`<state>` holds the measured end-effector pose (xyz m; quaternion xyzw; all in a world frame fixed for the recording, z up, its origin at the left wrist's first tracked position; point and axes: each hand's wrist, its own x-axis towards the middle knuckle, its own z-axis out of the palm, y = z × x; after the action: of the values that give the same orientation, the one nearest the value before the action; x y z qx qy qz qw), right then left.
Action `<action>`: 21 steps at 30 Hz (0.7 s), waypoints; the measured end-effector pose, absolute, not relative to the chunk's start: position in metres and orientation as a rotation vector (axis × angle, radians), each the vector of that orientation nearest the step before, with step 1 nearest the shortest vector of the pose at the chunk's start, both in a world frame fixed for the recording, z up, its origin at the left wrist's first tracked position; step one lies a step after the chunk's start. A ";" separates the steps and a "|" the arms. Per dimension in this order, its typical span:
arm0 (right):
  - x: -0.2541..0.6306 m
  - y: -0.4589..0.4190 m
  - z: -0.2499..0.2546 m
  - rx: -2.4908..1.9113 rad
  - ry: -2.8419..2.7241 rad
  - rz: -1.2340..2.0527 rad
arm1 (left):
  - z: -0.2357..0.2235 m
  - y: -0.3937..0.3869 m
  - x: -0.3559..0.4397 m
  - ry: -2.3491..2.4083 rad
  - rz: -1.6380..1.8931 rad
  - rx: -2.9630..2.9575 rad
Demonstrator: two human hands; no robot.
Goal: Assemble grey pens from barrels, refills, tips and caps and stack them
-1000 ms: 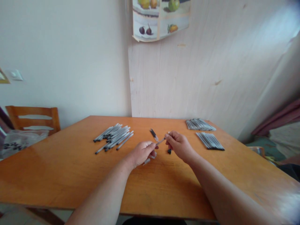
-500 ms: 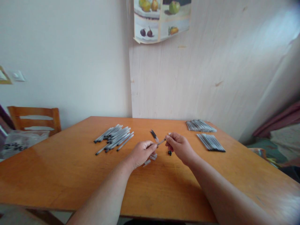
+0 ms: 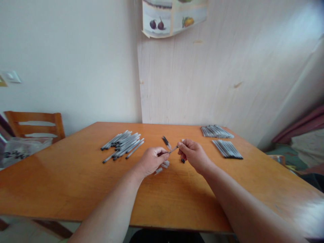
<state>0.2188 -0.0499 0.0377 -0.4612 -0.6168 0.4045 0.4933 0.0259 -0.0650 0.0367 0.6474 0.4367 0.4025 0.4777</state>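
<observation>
Pen (image 3: 173, 149) held over table (image 3: 172, 202), barely shifted vs 0.5 s ago; view tipped down slightly.
Pinched tight by L hand (image 3: 154, 160) at 8 o'clock, R hand (image 3: 192, 152) at 2; both angled inward.

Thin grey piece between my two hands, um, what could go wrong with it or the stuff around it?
The thin grey piece is pinched by the fingertips of the left hand and right hand, so it could slip onto the table.

The clear pieces lie close by the left hand, which might knock them.

The black pieces sit close by the right hand and might get nudged.
</observation>
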 end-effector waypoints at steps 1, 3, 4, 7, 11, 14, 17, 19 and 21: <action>0.218 -0.050 0.038 -1.119 -1.492 0.983 | 0.036 -0.065 0.026 1.063 0.989 1.590; 0.217 -0.050 0.037 -1.124 -1.485 0.983 | 0.035 -0.063 0.025 1.055 1.000 1.620; 0.217 -0.050 0.037 -1.126 -1.481 0.982 | 0.033 -0.062 0.025 1.052 1.006 1.641; 0.216 -0.050 0.037 -1.120 -1.465 0.994 | 0.029 -0.059 0.025 1.048 1.018 1.683; 0.215 -0.051 0.036 -1.078 -1.446 1.013 | 0.028 -0.054 0.023 1.075 1.085 1.691; 0.214 -0.052 0.034 -1.100 -1.479 0.974 | 0.030 -0.050 0.019 1.134 1.212 1.731; 0.209 -0.056 0.030 -1.138 -1.679 0.868 | 0.031 -0.047 0.015 1.139 1.329 1.633; 0.204 -0.061 0.027 -1.115 -1.882 0.764 | 0.031 -0.045 0.014 1.117 1.388 1.525; 0.199 -0.067 0.025 -1.060 -2.079 0.663 | 0.030 -0.043 0.012 1.084 1.440 1.432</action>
<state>0.1990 -0.0674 0.0255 -0.4094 -0.8028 0.2558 0.3500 0.0125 -0.0432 0.0305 0.5681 0.4300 0.5711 0.4076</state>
